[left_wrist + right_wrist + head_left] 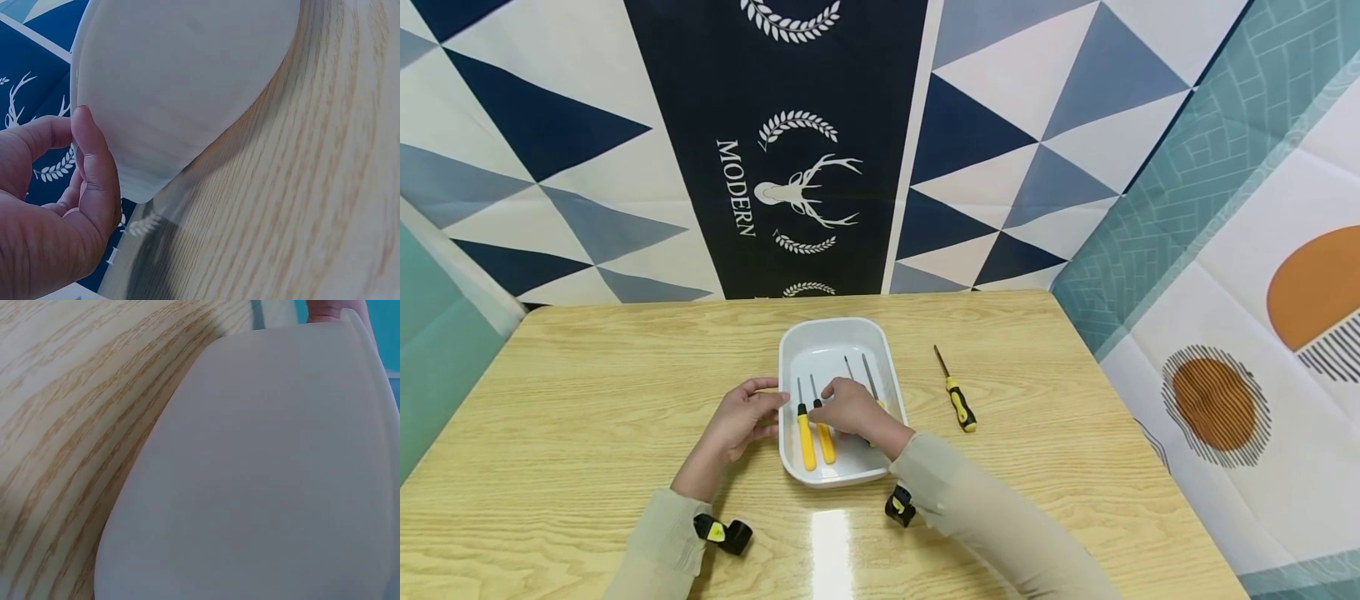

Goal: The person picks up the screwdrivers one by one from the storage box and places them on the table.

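Observation:
A white tray (835, 479) lies on the wooden table with several screwdrivers in it. My left hand (741, 421) grips its left rim; in the left wrist view, the thumb and curled fingers meet at the tray wall (187, 81). My right hand (850, 408) reaches over the right side into the tray. Its thumb and forefinger pinch a yellow-handled screwdriver (825, 443) near the black collar. Left of that lies another yellow-handled screwdriver (806, 437). Two more shafts (870, 377) show on the right, their handles mostly hidden by the right hand.
Right of the tray lies a black-and-yellow screwdriver (961, 406), its tip pointing away. The wooden table (625, 400) ends at a patterned cloth (790, 150) behind. Patterned sheets hang at both sides. The tray's outer wall (250, 462) fills most of the right wrist view.

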### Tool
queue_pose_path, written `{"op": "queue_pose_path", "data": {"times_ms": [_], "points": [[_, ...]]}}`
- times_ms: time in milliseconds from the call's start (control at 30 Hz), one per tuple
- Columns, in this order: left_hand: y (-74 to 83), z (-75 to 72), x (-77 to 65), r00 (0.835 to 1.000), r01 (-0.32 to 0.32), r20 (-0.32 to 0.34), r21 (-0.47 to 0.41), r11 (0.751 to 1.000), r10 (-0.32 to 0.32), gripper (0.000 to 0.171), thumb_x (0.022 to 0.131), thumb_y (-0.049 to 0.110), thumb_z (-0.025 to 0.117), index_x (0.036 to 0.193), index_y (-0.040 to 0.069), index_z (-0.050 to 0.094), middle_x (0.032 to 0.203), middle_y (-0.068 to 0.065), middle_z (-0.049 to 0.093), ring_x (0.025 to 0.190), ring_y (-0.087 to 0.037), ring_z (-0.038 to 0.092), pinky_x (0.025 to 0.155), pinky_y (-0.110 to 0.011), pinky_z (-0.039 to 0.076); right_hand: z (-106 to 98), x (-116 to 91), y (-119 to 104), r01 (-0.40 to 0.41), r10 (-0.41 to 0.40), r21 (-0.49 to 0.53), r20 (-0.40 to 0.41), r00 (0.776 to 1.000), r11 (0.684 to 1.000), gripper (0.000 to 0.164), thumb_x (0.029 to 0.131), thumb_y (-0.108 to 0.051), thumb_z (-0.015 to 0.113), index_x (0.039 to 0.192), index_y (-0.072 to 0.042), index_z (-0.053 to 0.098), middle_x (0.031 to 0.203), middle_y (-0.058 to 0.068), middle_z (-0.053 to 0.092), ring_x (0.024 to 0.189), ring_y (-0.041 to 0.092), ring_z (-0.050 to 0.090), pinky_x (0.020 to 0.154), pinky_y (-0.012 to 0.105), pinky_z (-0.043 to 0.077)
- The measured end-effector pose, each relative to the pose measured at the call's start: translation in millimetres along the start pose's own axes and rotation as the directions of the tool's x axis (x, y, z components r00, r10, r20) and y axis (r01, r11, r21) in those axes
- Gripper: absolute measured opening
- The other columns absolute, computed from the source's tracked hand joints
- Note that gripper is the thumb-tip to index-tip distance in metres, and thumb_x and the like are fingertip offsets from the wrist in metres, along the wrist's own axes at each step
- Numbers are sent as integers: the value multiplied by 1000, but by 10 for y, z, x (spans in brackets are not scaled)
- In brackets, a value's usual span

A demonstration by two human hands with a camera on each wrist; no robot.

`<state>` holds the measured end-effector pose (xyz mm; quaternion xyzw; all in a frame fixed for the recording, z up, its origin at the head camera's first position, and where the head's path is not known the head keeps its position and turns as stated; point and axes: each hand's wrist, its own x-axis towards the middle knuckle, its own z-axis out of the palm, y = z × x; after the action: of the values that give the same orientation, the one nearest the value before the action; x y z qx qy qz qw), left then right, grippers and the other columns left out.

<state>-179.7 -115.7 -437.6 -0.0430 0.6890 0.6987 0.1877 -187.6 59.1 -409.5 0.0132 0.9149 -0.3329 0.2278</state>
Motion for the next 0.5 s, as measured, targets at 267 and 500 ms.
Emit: {"op": "queue_pose_path", "data": {"times_ms": [267,500], "points": [[59,26,-30,1000,18,3,-4,1000,-18,47,85,15,55,127,1,37,81,1,60,64,-8,56,59,-22,53,13,-23,-12,-3,4,-19,5,1000,1000,44,77,-28,65,112,-5,50,73,3,55,51,14,55,46,24,46],[-33,2,45,1000,16,-13,-12,1000,-16,49,83,19,59,125,4,39,81,1,61,64,-8,57,58,-22,53,55,3,15,49,-50,-51,-15,999,998,43,75,-24,65,108,0,52,71,5,55,48,15,54,41,23,43]]}}
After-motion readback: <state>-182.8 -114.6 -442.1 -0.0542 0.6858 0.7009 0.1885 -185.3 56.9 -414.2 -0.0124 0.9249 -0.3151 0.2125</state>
